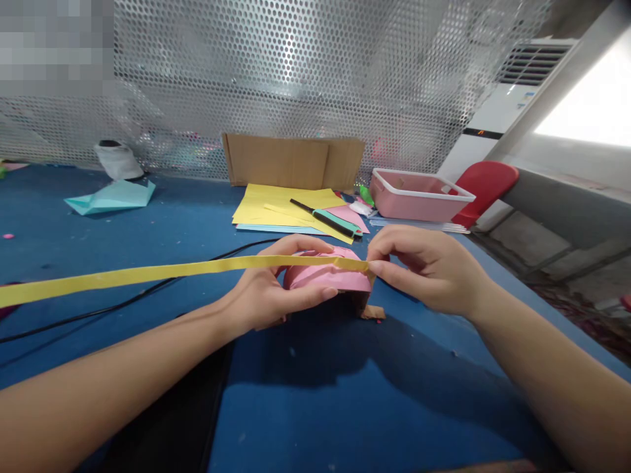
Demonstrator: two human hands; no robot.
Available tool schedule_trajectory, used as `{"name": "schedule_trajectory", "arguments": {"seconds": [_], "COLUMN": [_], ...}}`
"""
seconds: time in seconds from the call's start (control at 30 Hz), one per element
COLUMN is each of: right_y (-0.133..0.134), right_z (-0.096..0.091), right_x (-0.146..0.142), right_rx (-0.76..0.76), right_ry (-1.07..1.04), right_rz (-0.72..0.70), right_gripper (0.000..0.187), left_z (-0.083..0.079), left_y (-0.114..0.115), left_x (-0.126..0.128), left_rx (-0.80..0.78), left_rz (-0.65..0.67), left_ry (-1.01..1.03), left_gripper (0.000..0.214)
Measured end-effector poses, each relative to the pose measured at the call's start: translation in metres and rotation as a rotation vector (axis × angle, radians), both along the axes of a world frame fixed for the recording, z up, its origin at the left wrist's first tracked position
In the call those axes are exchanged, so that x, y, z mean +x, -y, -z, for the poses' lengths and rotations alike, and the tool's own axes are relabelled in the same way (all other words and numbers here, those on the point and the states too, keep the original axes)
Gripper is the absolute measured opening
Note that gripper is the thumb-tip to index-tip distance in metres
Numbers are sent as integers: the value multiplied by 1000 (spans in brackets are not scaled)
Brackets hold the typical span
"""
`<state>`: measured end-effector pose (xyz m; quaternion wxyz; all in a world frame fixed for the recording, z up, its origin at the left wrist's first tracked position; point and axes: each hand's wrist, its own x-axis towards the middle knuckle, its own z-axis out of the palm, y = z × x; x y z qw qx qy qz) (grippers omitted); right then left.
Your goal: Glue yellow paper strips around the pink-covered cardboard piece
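Note:
My left hand [276, 286] is wrapped round a rounded pink paper-covered form [328, 279], its thumb along the near side and fingers over the top. Brown cardboard pieces [373, 313] jut out below the form on the right. A long yellow paper strip [187, 269] runs from the left edge of the view across my left hand and the front of the form. At the form's right side, my right hand [426, 266] pinches the strip's end between thumb and forefinger. The underside of the form is hidden in shadow.
Behind lie yellow paper sheets [276, 200] with a green-and-black tool [338, 222] on them. A cardboard panel [286, 161] leans at the back, beside a pink basket [414, 205]. Folded light-blue paper [113, 197] and a black cable [123, 302] are on the left.

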<state>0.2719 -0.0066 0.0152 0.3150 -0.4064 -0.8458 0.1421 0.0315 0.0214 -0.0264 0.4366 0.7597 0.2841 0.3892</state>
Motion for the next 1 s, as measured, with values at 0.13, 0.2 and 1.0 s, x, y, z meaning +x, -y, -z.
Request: {"name": "schedule_trajectory", "arguments": {"seconds": [0.13, 0.2, 1.0], "right_y": [2, 3, -5], "right_z": [-1, -5, -58], "right_x": [-2, -1, -43], "right_rx": [9, 2, 18], "right_ry": [11, 22, 469], "right_rz": [35, 43, -26], "right_gripper": [11, 10, 18], "left_z": [6, 7, 5], "left_y": [-3, -5, -1], "left_x": [0, 0, 0], "left_rx": [77, 99, -45], "left_rz": [7, 31, 14], "left_ry": [13, 51, 14], "left_gripper": [43, 41, 46]}}
